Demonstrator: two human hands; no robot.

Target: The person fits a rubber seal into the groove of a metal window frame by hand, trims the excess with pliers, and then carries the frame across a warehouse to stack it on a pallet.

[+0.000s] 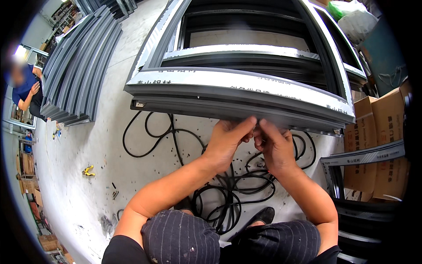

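1. Big window frame (246, 82) up at 12 o'clock, lying roughly flat, printed white film on its upper faces. Hard to tell from here what's underneath holding it up.
2. Left hand (228, 140) and right hand (277, 147) near the center, just below the frame's dark near edge (246, 104). Thumbs pointing toward 12, tips almost meeting.
3. Grip: thumb and fingers bunched close together on both hands, right up against that edge. Clamped on something small or just pressing on the edge? Cannot tell, too dark and too tiny.
4. For doing this bit well, probably best to brace the curled fingers under the edge and push with the thumb pads, short stretch by short stretch. Equal pressure both sides, no yanking. Watch out for possibly sharp ends at about 9 and 4 o'clock.
5. Also worth minding the loops of black cord (227, 187) on the floor (145, 178) at 6 o'clock, right by the feet. Easy snag.
6. Direction: near edge facing 6 o'clock, its long axis running from about 9 to just past 3, dipping slightly rightward. Side bars heading off toward 12. Overall long axis of the frame unclear, far end cut off.
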